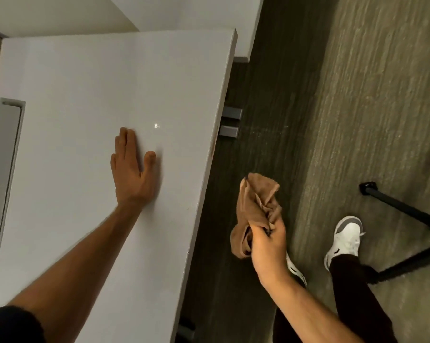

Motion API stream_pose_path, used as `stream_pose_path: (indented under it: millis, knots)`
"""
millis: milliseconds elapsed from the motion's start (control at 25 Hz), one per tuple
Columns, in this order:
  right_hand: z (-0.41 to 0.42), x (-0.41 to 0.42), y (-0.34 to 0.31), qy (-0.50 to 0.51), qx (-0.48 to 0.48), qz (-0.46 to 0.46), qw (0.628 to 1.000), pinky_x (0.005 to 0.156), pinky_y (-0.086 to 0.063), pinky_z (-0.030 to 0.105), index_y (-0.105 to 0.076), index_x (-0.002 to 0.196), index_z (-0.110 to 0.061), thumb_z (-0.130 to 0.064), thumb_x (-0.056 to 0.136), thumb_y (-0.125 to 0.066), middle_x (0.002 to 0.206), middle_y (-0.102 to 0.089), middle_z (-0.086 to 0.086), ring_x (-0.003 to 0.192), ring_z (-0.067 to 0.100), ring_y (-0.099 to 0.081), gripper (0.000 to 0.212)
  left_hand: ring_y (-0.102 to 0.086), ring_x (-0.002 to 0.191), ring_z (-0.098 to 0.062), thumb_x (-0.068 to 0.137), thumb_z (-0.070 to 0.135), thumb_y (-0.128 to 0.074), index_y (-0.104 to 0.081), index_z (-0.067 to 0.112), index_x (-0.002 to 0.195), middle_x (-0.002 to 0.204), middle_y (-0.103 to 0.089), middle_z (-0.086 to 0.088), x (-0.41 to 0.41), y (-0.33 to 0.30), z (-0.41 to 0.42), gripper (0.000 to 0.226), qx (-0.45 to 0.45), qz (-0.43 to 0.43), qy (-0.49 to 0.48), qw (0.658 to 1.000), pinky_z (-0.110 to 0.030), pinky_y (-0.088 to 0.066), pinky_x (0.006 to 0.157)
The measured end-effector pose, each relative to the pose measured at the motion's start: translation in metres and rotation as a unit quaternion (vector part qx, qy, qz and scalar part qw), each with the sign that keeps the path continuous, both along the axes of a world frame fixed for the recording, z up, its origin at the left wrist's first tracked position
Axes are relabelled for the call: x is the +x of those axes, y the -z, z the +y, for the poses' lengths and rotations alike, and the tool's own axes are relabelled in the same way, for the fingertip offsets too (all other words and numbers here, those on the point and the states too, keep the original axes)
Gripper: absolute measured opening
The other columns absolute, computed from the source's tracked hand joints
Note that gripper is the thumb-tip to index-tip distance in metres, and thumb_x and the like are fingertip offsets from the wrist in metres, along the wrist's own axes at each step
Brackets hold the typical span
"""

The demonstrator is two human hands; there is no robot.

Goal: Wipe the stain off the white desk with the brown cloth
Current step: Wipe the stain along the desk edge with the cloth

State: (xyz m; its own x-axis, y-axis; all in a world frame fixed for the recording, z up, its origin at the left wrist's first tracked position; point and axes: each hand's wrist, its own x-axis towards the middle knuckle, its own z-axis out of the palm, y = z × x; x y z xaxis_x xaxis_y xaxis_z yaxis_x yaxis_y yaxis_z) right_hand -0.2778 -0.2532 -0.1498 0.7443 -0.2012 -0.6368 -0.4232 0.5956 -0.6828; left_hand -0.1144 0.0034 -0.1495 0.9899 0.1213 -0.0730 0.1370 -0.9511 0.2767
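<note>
The white desk (85, 78) fills the left half of the view, its long edge running down the middle. My left hand (131, 167) lies flat on the desk top, palm down, fingers together and thumb out. A small bright spot (156, 125) shows on the surface just beyond the thumb; a faint brownish mark (212, 148) sits on the desk's edge. My right hand (267, 243) is off the desk, over the floor, clenched on the crumpled brown cloth (254, 209), which sticks up and hangs from the fist.
A grey recessed cable tray (5, 169) is set into the desk at the left. Grey desk brackets (230, 122) jut out under the edge. Dark chair legs (407, 219) cross the carpet at the right. My white shoe (345, 238) stands on the carpet.
</note>
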Motion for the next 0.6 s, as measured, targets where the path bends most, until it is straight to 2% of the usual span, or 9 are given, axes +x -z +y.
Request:
stream_pose_path:
  millis: [80, 160, 240, 320, 400, 480, 600]
  knots:
    - [0.038, -0.027, -0.006, -0.046, 0.024, -0.003, 0.999, 0.083, -0.056, 0.020, -0.065, 0.117, -0.055, -0.017, 0.095, -0.066, 0.116, -0.072, -0.017, 0.106, 0.003, -0.069, 0.044, -0.004, 0.162, -0.014, 0.103, 0.054, -0.028, -0.014, 0.016, 0.167, 0.175, -0.010, 0.001, 0.001, 0.000, 0.000, 0.075, 0.001, -0.003, 0.001, 1.000, -0.026, -0.001, 0.126]
    - [0.075, -0.045, -0.012, -0.074, 0.026, 0.007, 0.997, 0.084, -0.057, 0.023, -0.065, 0.117, -0.051, -0.008, 0.096, -0.066, 0.116, -0.071, -0.013, 0.107, 0.007, -0.069, 0.047, -0.006, 0.161, -0.015, 0.102, 0.053, -0.029, -0.015, 0.014, 0.166, 0.175, -0.011, 0.000, 0.000, -0.001, -0.001, 0.076, -0.001, -0.008, 0.007, 1.000, -0.024, -0.001, 0.124]
    - [0.098, -0.045, -0.014, -0.060, 0.031, 0.028, 0.997, 0.095, -0.055, 0.032, -0.063, 0.124, -0.042, -0.008, 0.094, -0.066, 0.123, -0.069, -0.005, 0.115, 0.016, -0.067, 0.046, -0.007, 0.161, -0.016, 0.102, 0.052, -0.030, -0.016, 0.014, 0.166, 0.175, -0.012, -0.001, 0.001, -0.001, -0.001, 0.076, -0.002, -0.011, 0.003, 1.000, -0.025, -0.002, 0.125]
    - [0.095, -0.026, -0.010, -0.008, 0.032, 0.032, 0.999, 0.088, -0.057, 0.028, -0.065, 0.117, -0.041, -0.012, 0.094, -0.063, 0.115, -0.072, -0.007, 0.107, 0.020, -0.069, 0.037, -0.007, 0.161, -0.016, 0.102, 0.052, -0.030, -0.016, 0.014, 0.166, 0.175, -0.012, 0.000, 0.000, 0.000, 0.000, 0.076, -0.007, -0.016, 0.009, 1.000, -0.027, -0.003, 0.125]
    - [0.077, 0.005, 0.002, 0.061, 0.019, 0.024, 0.998, 0.079, -0.056, 0.016, -0.065, 0.117, -0.040, -0.012, 0.096, -0.059, 0.110, -0.073, -0.013, 0.103, 0.012, -0.070, 0.036, -0.008, 0.161, -0.015, 0.102, 0.052, -0.030, -0.018, 0.013, 0.166, 0.175, -0.013, -0.001, 0.002, 0.002, 0.000, 0.076, -0.008, -0.022, 0.011, 1.000, -0.026, -0.003, 0.125]
    - [0.057, 0.042, 0.012, 0.096, 0.004, 0.022, 0.995, 0.079, -0.056, 0.013, -0.064, 0.121, -0.042, -0.016, 0.096, -0.058, 0.111, -0.073, -0.018, 0.104, 0.000, -0.069, 0.036, -0.010, 0.161, -0.016, 0.101, 0.050, -0.032, -0.020, 0.012, 0.165, 0.174, -0.015, -0.002, 0.003, 0.002, 0.001, 0.075, -0.007, -0.028, 0.011, 1.000, -0.028, -0.006, 0.126]
    - [0.049, 0.088, 0.016, 0.003, -0.006, -0.012, 1.000, 0.073, -0.056, 0.010, -0.065, 0.105, -0.060, -0.017, 0.098, -0.058, 0.102, -0.073, -0.027, 0.093, -0.008, -0.069, 0.044, -0.014, 0.160, -0.017, 0.101, 0.047, -0.033, -0.022, 0.010, 0.164, 0.174, -0.019, -0.003, 0.004, 0.002, 0.000, 0.074, -0.014, -0.040, 0.019, 0.999, -0.033, -0.011, 0.128]
